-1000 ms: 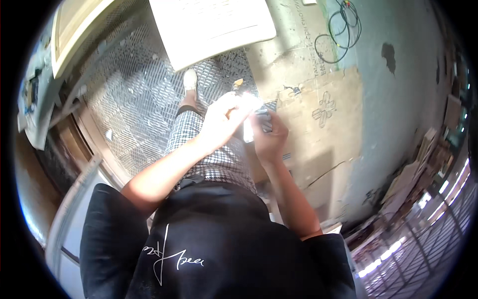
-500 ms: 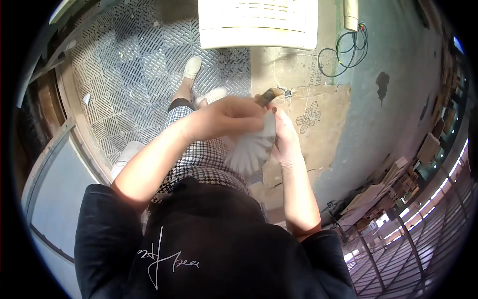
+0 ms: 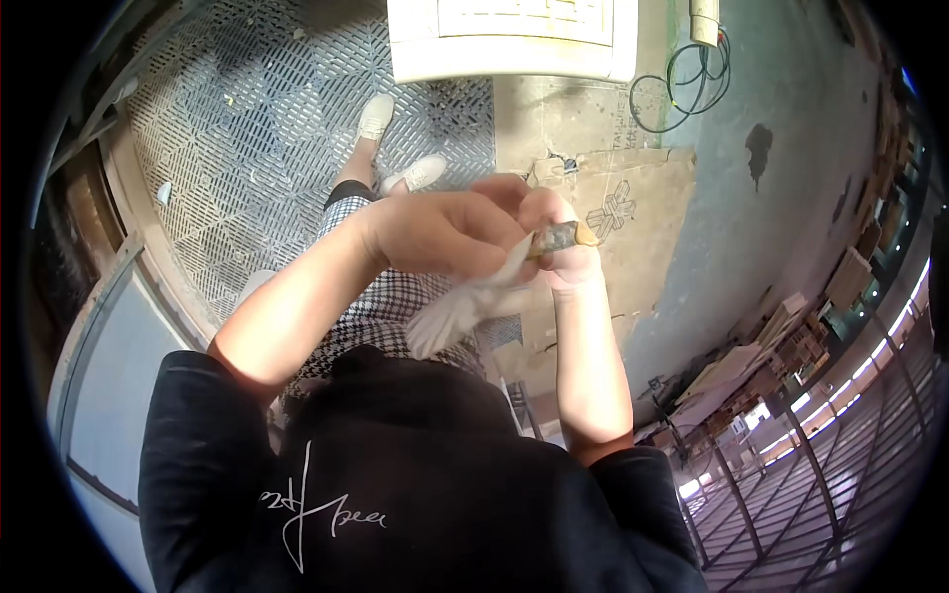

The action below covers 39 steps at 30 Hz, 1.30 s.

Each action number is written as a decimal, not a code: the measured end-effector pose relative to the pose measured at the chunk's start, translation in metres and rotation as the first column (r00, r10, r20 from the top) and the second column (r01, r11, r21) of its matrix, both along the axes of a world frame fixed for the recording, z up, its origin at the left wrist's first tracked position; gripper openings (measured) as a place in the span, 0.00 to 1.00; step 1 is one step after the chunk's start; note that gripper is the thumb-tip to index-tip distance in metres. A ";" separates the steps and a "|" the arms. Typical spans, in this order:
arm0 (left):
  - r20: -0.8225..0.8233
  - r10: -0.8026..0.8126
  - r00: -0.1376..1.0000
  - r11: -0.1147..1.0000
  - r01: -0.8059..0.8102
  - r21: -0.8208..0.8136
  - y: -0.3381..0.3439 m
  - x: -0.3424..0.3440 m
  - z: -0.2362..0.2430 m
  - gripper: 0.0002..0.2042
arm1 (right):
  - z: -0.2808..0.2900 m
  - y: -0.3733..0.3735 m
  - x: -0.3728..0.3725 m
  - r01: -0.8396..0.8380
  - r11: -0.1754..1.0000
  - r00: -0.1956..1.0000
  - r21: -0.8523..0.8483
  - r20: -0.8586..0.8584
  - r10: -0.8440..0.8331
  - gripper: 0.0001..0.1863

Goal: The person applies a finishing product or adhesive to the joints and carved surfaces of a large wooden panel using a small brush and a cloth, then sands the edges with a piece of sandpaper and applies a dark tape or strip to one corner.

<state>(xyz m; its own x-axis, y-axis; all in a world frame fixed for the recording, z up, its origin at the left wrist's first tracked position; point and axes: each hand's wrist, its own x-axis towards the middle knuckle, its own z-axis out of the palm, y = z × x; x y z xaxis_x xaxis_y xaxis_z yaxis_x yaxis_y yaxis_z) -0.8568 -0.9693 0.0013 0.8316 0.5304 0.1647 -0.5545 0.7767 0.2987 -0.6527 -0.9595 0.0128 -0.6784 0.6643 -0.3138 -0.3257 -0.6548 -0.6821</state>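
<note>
My left hand (image 3: 445, 232) is closed, back upward, with its fingertips on a limp white glove (image 3: 445, 321). The glove's finger-like ends hang down and to the left over the checked trousers. My right hand (image 3: 559, 222) is curled close against the left, and its fingers are partly hidden behind it. What these fingers grip cannot be made out. Between the hands, in front of the right palm, shows a short grey-brown cylinder (image 3: 559, 240) with a yellow-orange tip. I cannot tell whether it is a wrapped finger or a separate object.
A cream-coloured machine casing (image 3: 514, 59) stands ahead. Flattened cardboard (image 3: 633, 227) covers part of the floor, beside grey patterned matting (image 3: 257, 119). A coiled dark cable (image 3: 682, 99) lies to the right. At the left is a framed panel (image 3: 129, 366); wooden pieces (image 3: 761, 366) lie far right.
The white glove has swung down and to the left and looks less fanned out. The grey-brown cylinder has moved down and right. My right hand has curled in toward the left.
</note>
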 end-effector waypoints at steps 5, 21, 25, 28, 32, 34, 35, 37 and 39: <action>-0.004 0.004 1.000 0.999 -0.004 -0.040 -0.007 0.006 -0.012 0.16 | 0.003 0.003 -0.004 0.050 0.981 0.998 -0.186 -0.036 -0.058 0.11; -0.804 0.484 0.347 0.848 0.043 0.529 0.101 -0.059 -0.018 0.18 | 0.017 0.077 0.061 -0.122 0.826 0.149 0.551 0.832 -0.534 0.08; -0.788 0.515 0.337 0.822 0.067 0.566 0.096 -0.056 -0.023 0.18 | 0.020 0.109 0.062 -0.442 0.694 0.055 0.568 0.789 -0.612 0.10; -0.790 0.569 0.226 0.796 0.089 0.599 0.092 -0.057 -0.022 0.17 | 0.026 0.121 0.052 -0.544 0.614 0.128 0.572 0.780 -0.613 0.09; -0.803 0.489 0.341 0.827 0.110 0.551 0.097 -0.058 -0.023 0.16 | 0.030 0.129 0.044 -0.627 0.623 0.001 0.468 0.800 -0.600 0.07; -0.758 0.613 0.223 0.773 0.029 0.634 0.089 -0.053 -0.028 0.12 | 0.031 0.129 0.043 -0.611 0.642 0.005 0.463 0.814 -0.581 0.08; -0.736 0.522 0.431 0.803 0.043 0.595 0.099 -0.058 -0.031 0.11 | 0.031 0.130 0.043 -0.606 0.648 0.008 0.460 0.819 -0.574 0.08; -0.732 0.535 0.422 0.802 0.017 0.596 0.096 -0.055 -0.030 0.12 | 0.028 0.130 0.045 -0.558 0.674 0.056 0.484 0.832 -0.552 0.08; -0.727 0.547 0.414 0.801 -0.008 0.598 0.096 -0.054 -0.030 0.12 | 0.027 0.131 0.045 -0.573 0.666 0.048 0.478 0.831 -0.555 0.08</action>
